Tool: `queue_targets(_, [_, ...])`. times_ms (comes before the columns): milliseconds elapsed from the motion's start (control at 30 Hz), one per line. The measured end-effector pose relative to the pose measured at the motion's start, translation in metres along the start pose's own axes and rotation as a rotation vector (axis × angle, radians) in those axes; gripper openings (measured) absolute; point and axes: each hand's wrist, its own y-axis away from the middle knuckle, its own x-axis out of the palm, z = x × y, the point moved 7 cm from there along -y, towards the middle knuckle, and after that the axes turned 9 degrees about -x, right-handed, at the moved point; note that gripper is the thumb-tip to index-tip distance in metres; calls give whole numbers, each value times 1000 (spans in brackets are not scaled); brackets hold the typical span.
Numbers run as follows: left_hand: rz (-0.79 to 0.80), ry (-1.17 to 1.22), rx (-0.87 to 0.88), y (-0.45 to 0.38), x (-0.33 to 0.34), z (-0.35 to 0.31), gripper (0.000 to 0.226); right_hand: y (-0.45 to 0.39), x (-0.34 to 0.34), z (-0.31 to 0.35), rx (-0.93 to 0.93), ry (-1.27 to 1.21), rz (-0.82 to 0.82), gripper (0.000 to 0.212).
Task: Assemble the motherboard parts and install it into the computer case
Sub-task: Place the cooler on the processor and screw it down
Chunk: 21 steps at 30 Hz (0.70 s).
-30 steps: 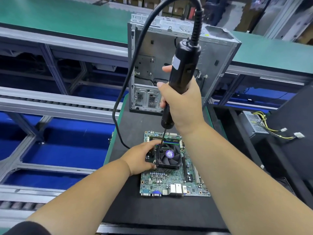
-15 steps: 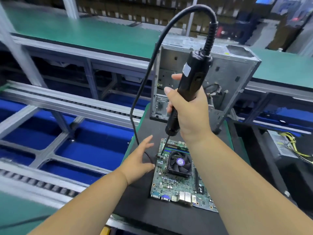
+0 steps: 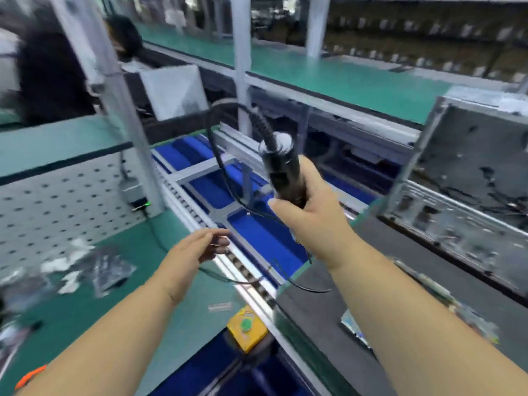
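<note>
Right of both hands, the motherboard (image 3: 428, 284) (right hand (image 3: 311, 221) gripping screwdriver (image 3: 281, 170), left hand (image 3: 197, 250) loose).

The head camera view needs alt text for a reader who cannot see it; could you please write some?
A person's right hand grips a black corded electric screwdriver above a blue roller conveyor, while the left hand reaches out open over a green workbench. A grey metal computer case stands at the right, and the blurred green motherboard lies partly hidden behind the right forearm.
</note>
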Motion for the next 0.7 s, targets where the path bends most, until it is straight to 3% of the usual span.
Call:
queue_targets(233, [-194,207,-25,29,-143,1,35,-19,127,0,-63,223,357,50])
queue_targets(367, [-171,294,-67,54,-214,-1,47,-18,203,-13,-70,389,564,55])
queue_targets(500, [-48,207,-120,88,-279,-8,71,-16,289,-19,-201,522,757,55])
queue_targets(567, [-50,73,-180,97,-301,-8,60,-15,335,-25,-261,588,844,53])
queue_targets(633, [-76,-104,-302,104,-320,2,32,-15,379,-32,-301,652,909,53])
queue_targets(700, [-42,-306,-306,104,-339,16,32,-15,419,-40,-321,691,956,52])
